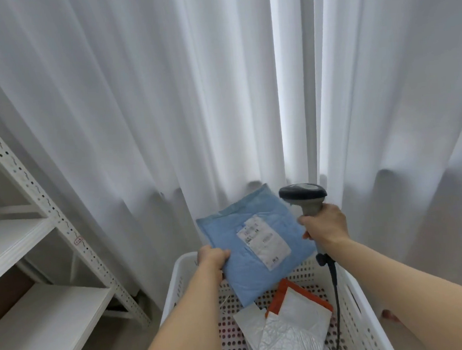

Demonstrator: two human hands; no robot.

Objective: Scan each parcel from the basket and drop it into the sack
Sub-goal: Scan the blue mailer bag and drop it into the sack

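White and orange-edged parcels (295,322) lie in the white perforated basket (359,302). Above its far rim, the left hand (213,257) pinches a blue padded mailer (245,244), label up; the right hand (325,227) grips a barcode scanner (304,197). White curtains (165,97) hang behind.

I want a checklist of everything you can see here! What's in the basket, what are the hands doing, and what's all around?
Surface: no table seen; the white perforated basket is the work area.
Job's things: blue parcel held up over the basket, its white label facing up; grey scanner close above its right edge; no sack in view.
Clutter: orange-edged mailer and silvery white mailers lying in the basket.
Grippers: left hand grips the blue parcel's left edge; right hand grips the scanner's handle.
Cables: black scanner cable hangs down into the basket.
Surroundings: white curtain behind; white metal shelving on the left.
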